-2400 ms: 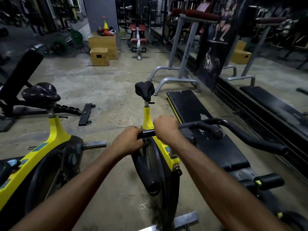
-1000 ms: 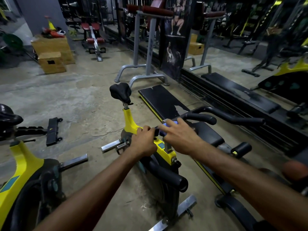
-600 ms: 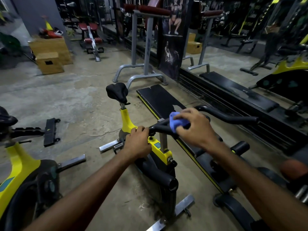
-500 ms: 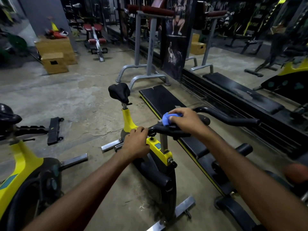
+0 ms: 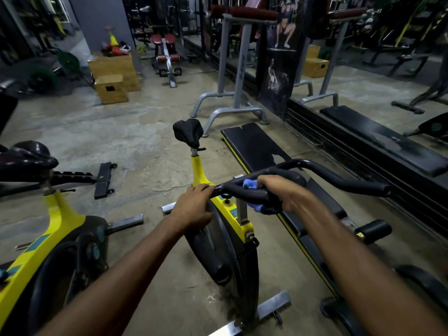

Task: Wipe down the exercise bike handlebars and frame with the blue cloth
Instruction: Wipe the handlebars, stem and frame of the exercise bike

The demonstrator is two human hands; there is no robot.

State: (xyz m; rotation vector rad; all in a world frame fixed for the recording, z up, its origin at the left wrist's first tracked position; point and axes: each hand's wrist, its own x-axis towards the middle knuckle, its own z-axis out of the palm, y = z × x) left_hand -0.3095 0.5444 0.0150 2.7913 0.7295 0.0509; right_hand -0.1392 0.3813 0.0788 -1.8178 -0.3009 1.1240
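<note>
right hand [image 5: 282, 194] grips the blue cloth [image 5: 249, 184] around the black handlebar [image 5: 339, 179]; left hand [image 5: 194, 206] holds the handlebar's left end.

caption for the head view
Right hand holds blue cloth on black handlebar of yellow exercise bike; left hand grips it.

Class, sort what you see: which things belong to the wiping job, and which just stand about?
Job: blue cloth, handlebars, yellow bike frame, right hand gripping the cloth, left hand holding the handlebars.
Standing about: second bike, black bench, wooden boxes.
</note>
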